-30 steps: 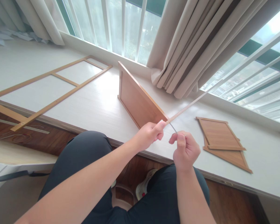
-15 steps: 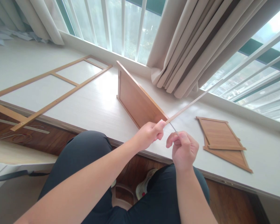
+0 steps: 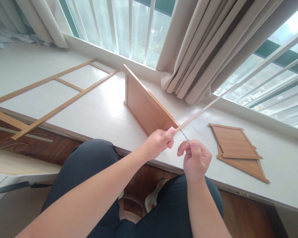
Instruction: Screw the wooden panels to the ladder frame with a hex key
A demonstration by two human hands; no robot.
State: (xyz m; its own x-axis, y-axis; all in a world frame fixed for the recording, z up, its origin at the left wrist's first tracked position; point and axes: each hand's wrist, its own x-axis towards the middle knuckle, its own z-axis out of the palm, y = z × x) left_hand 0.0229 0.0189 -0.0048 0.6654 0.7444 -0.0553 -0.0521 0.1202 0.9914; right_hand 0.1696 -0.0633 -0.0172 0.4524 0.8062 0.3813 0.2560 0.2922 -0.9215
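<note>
Clamping one wooden strip (image 3: 203, 110) in left hand (image 3: 159, 143), right hand (image 3: 197, 160) pinching one metal pin (image 3: 185, 135)

Ledge (image 3: 101, 112) runs L to R below window (image 3: 139, 29). On it, far L: open frame (image 3: 54, 96), lying flat. Centre: panel (image 3: 144, 105) standing on edge; curtain (image 3: 201, 49) hangs behind it & to its R. Far R: stack of flat panels (image 3: 238, 148), well apart from centre panel. L hand (image 3: 159, 142) & R hand (image 3: 196, 158) sit side by side over ledge's near edge, betw. panel & stack. Strip (image 3: 203, 110) runs from L hand up to R, above ledge. Pin (image 3: 185, 135) in R hand's fingertips, betw. the hands, tip at strip's near end.
</note>
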